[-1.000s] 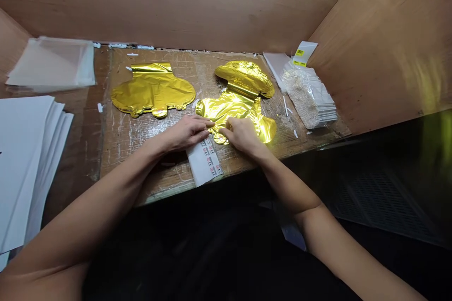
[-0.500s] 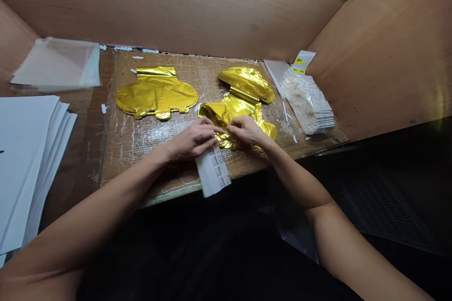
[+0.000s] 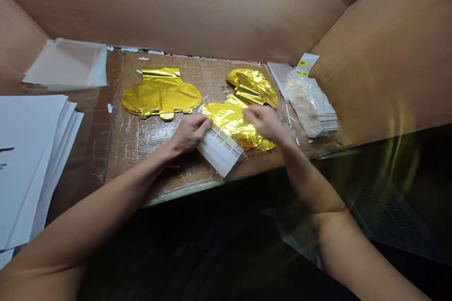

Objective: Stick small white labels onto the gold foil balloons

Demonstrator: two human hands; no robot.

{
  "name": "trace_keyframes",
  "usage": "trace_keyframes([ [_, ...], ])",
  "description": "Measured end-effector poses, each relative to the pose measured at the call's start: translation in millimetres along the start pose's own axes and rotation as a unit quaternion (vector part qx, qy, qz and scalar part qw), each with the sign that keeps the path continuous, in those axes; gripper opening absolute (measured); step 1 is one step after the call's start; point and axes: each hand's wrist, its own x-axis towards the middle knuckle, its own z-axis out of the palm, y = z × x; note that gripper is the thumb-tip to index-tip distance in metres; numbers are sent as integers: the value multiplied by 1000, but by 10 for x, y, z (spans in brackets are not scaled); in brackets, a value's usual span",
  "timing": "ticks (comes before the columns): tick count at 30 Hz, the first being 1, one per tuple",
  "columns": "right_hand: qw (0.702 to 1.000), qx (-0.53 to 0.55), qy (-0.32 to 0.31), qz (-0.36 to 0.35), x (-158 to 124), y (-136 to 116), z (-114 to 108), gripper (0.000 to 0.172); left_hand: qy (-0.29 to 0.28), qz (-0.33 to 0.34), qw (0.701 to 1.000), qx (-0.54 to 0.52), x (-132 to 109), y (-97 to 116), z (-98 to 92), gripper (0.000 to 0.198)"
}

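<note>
My left hand (image 3: 192, 132) pinches the upper left end of a white sticker sheet (image 3: 221, 153) printed with rows of small CE marks. The sheet slants down to the right over the table's front part. My right hand (image 3: 263, 120) is blurred by motion, its fingers curled in, over a pile of flat gold foil balloons (image 3: 226, 115). Whatever may be between those fingers cannot be made out. Behind that hand, the pile's upper part is folded and crinkled. A second stack of gold foil balloons (image 3: 160, 94) lies flat to the left.
White paper sheets (image 3: 28, 160) are stacked at the left. Clear plastic sleeves (image 3: 67, 63) lie behind them. At the right are a bundle of white strips (image 3: 326, 108) and a mesh-like packet (image 3: 303, 108). Wooden panels (image 3: 197, 9) enclose the cardboard-covered table (image 3: 141, 150).
The right hand has moved up and right, away from the left hand. The left hand has shifted slightly left, and the sticker sheet has swung to the right. The front foil now lies flatter.
</note>
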Motion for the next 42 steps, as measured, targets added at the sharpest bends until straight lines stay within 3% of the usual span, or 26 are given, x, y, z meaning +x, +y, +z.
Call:
trace_keyframes([
  [1,996,59,-52,-30,-161,-139,187,26,2,-2,1000,1,-7,12,8,45],
  [2,993,89,-58,-50,-297,-259,351,25,3,-4,1000,1,-16,23,16,45],
  [6,988,139,-4,-75,-550,-446,681,22,-11,-9,1000,-17,-46,54,39,43],
  [12,987,26,47,-149,-619,-286,748,27,-30,-38,998,-43,-74,78,70,42],
  [16,976,-6,70,-205,-670,-285,765,21,-28,-53,997,-45,-71,64,63,44],
  [18,976,50,117,-177,-648,-296,720,20,-44,-36,998,-22,-46,27,23,45],
  [20,977,130,137,-102,-566,-285,654,19,-100,27,995,16,-11,-24,-32,42],
  [23,983,184,26,-1,-366,-246,603,17,-186,138,969,83,34,-94,-99,35],
  [26,988,123,-89,16,-210,-249,649,21,-218,166,952,135,46,-135,-114,38],
  [31,986,-147,-64,38,-239,-297,679,26,-233,162,942,180,30,-175,-96,45],
  [33,981,-183,-43,41,-270,-280,653,28,-237,164,940,185,29,-194,-89,47],
  [38,992,-69,-94,-46,-213,-191,676,27,-222,181,942,176,44,-220,-88,41],
  [42,992,40,-115,-14,-134,-137,690,30,-137,234,952,140,17,-141,-94,32],
])
